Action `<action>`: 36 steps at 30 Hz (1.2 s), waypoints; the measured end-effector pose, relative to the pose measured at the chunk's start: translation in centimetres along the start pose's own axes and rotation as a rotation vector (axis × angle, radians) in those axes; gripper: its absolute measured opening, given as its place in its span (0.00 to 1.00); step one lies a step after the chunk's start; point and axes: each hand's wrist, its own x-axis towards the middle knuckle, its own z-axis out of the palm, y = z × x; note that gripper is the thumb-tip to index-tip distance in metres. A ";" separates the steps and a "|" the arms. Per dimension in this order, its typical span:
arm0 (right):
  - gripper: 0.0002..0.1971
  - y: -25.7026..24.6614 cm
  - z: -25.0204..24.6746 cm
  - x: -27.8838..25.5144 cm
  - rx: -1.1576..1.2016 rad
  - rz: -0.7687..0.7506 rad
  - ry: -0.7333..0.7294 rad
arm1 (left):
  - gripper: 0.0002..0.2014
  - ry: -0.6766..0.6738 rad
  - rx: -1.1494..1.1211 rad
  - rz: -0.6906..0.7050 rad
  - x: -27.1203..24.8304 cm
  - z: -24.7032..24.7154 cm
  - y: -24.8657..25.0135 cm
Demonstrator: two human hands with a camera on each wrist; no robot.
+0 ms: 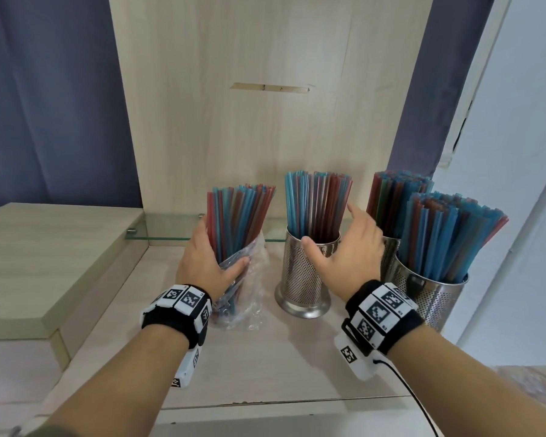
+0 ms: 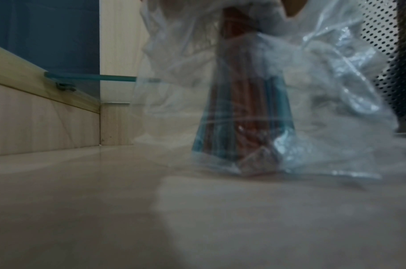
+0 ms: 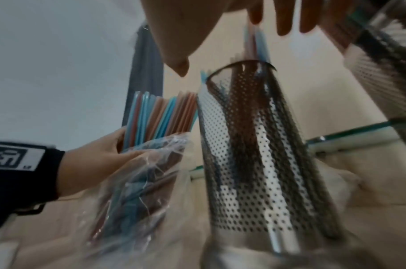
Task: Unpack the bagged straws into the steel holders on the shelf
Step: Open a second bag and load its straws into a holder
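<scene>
A clear plastic bag of red and blue straws stands upright on the wooden shelf. My left hand grips the bag and its straws around the middle; the bag's foot rests on the shelf. To its right stands a perforated steel holder with straws in it. My right hand hovers open by that holder's rim, fingers spread, holding nothing. In the right wrist view the holder is straight ahead, the bag left of it.
Two more steel holders packed with straws stand at the right, one behind the other. A glass shelf runs along the back panel. A raised wooden block borders the left. A white wall closes the right side.
</scene>
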 end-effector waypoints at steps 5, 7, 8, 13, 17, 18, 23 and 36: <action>0.62 1.6 1.3 0.0 -0.138 0.111 -0.367 | 0.47 0.004 -0.002 -0.009 0.1 -0.1 0.1; 0.61 1.9 1.9 0.2 -0.020 0.123 -0.374 | 0.47 0.003 -0.002 -0.010 0.1 -0.1 0.1; 0.60 2.0 2.2 0.3 0.061 0.138 -0.369 | 0.47 0.003 -0.001 -0.011 0.1 -0.1 0.1; 0.56 2.4 3.0 0.4 0.302 0.161 -0.375 | 0.49 0.002 0.015 -0.024 0.1 0.1 -0.2; 0.59 2.4 3.6 0.2 0.323 0.155 -0.395 | 0.48 0.011 0.036 -0.041 0.2 0.3 -0.1; 0.59 2.4 3.8 0.1 0.317 0.152 -0.390 | 0.48 0.015 0.037 -0.042 0.2 0.3 -0.1; 0.60 2.6 4.5 0.0 0.330 0.154 -0.388 | 0.45 -0.003 0.026 -0.087 1.2 0.5 -0.7; 0.59 3.3 5.6 0.3 0.374 0.142 -0.347 | 0.43 -0.181 0.394 -0.390 5.8 0.8 -0.8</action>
